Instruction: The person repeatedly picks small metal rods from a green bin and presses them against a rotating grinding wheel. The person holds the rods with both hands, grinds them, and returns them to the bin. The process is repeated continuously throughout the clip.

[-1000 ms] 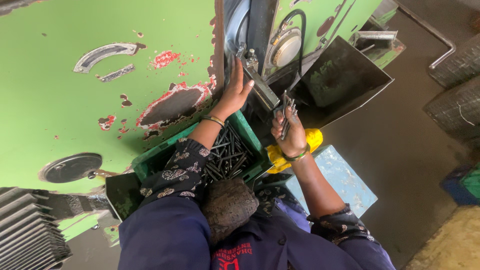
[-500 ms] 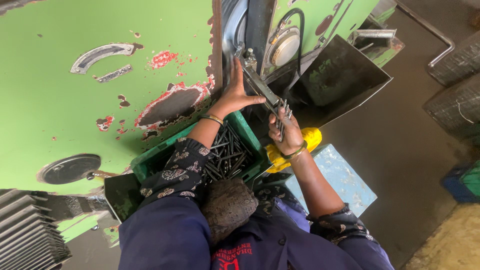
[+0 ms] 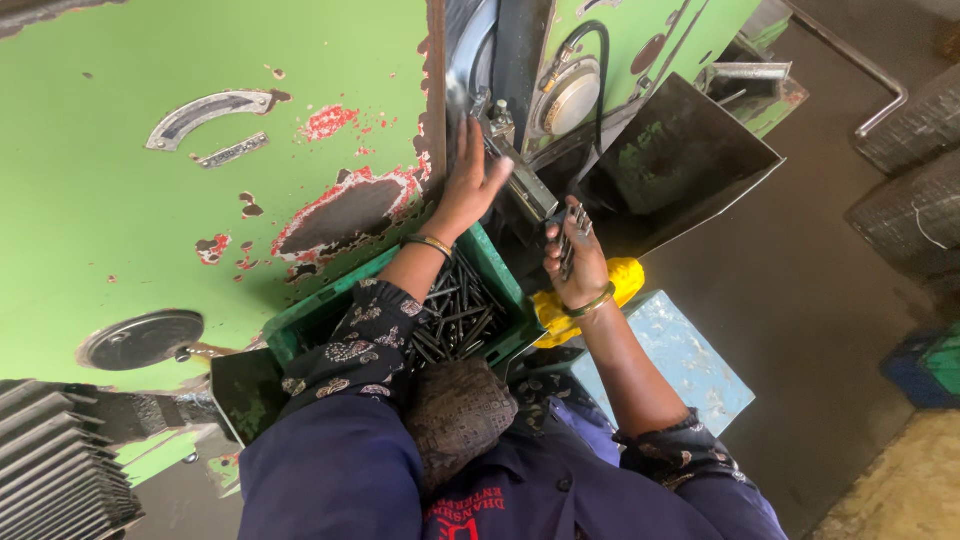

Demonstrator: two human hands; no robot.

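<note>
- The person stands close against a big green machine (image 3: 200, 200), its paint chipped to red in patches, and leans in over a green crate (image 3: 500, 275) wedged at its foot.
- The crate is heaped with dark metal rods (image 3: 455, 315), lying loose and crosswise, right under both arms so either hand can dip in.
- The right hand (image 3: 575, 262) is clenched round a small bundle of rods (image 3: 572, 235), held upright with their ends fanned above the fingers, just beside the machine's metal feed block (image 3: 525, 185); held like that, I'd judge, single rods come off easily.
- The left hand (image 3: 468, 190) is up at that block, fingers spread and released, palm against the metal; whether a rod sits under it, I cannot tell.
- A dark steel chute (image 3: 680, 160) slopes away to the right of the block.
- Below the right wrist sit something yellow (image 3: 620, 285) and a pale blue box (image 3: 680, 360) on the floor.
</note>
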